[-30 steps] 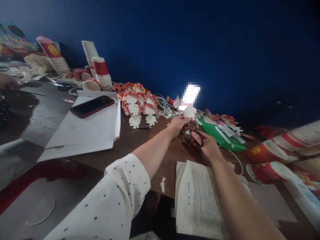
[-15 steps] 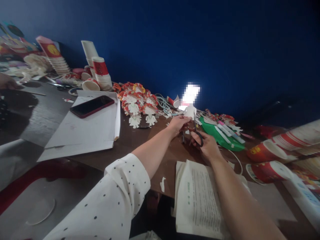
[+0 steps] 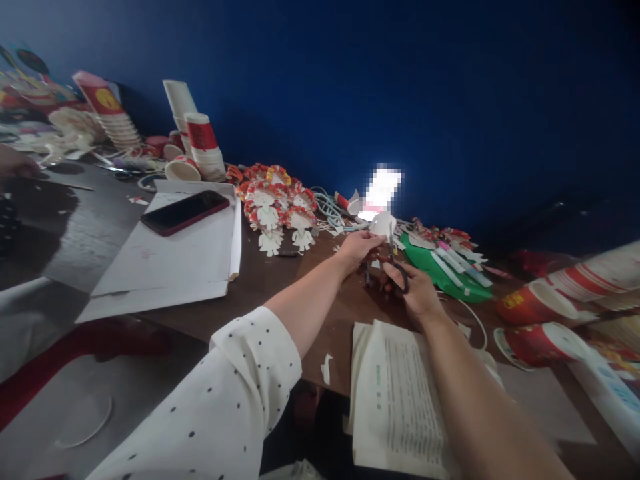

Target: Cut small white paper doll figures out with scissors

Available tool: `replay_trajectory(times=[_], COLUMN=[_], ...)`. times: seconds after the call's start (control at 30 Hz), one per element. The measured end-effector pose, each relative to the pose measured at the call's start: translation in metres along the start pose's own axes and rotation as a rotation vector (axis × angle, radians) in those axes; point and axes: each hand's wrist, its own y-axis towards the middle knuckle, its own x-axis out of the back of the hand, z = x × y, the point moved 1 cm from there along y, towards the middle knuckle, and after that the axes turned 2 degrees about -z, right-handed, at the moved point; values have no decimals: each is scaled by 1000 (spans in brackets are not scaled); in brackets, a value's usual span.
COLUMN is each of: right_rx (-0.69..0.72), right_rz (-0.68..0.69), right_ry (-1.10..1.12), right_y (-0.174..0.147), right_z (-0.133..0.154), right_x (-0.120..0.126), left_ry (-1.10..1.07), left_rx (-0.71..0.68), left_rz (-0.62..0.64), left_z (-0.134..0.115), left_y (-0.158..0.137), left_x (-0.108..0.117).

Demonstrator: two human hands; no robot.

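Observation:
My left hand (image 3: 361,248) pinches a small white paper cutout (image 3: 383,225) at its lower edge, holding it above the brown table. In my right hand (image 3: 411,285) is a pair of scissors (image 3: 401,277) with dark handles, my fingers wrapped through the loops. The blades point up and lie against the right side of the paper. Left of my hands lies a pile of paper dolls (image 3: 270,217), with white figure-shaped bodies and red and yellow ruffled trim. A small white paper scrap (image 3: 326,369) rests near the table's front edge.
A phone (image 3: 185,212) lies on a white board (image 3: 165,273) at left, paper cups (image 3: 204,147) stacked behind. Markers (image 3: 457,262) sit on a green sheet (image 3: 417,267). A printed bag (image 3: 395,400) hangs over the front edge. Red cups (image 3: 540,343) lie right. Another person's hand (image 3: 17,162) shows far left.
The paper cutout has turned in my left hand; it now shows a rounded outline instead of a figure shape. The scissors have shifted slightly against it. Everything else stays in place.

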Motion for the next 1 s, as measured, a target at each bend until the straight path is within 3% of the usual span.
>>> replay_trajectory(times=[0.17,0.8,1.0], right_rx=[10,93,59], right_rz=[4,-12,-4], right_ry=[-38,-124,-98], right_y=[-2,-1,1], right_z=[4,2,0], right_x=[1,2,3], left_ry=[96,26,30], left_rx=[-46,-31,-30], left_rz=[35,38,19], left_z=[1,-1,-1], left_y=[2,-1,-3], left_x=[2,1,0])
